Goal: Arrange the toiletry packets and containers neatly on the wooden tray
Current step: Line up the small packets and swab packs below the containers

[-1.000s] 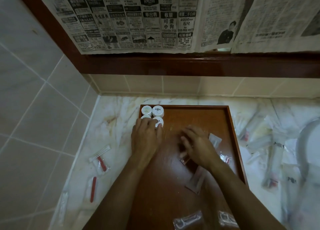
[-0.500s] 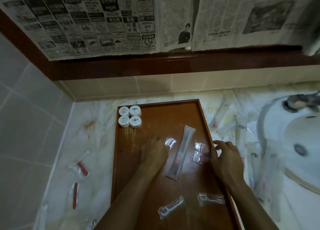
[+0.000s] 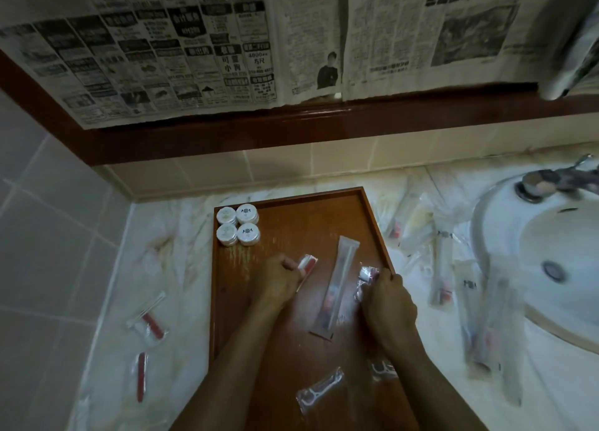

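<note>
Packets: left hand point(image 3: 275, 281) pinches one point(image 3: 307, 265), right hand point(image 3: 387, 296) another point(image 3: 368, 273); long sachet point(image 3: 337, 281) lies between, pointing twelve o'clock.

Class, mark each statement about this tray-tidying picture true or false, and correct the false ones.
1. Four round white containers sit in the tray's far left corner. True.
2. The left hand is empty. False: it pinches a small red-and-white packet.
3. A long clear packet lies on the wooden tray between the hands. True.
4. The right hand rests on the sink. False: it grips a small crinkled packet at the tray's right edge.
5. No packets lie off the tray. False: several lie on the counter.
</note>
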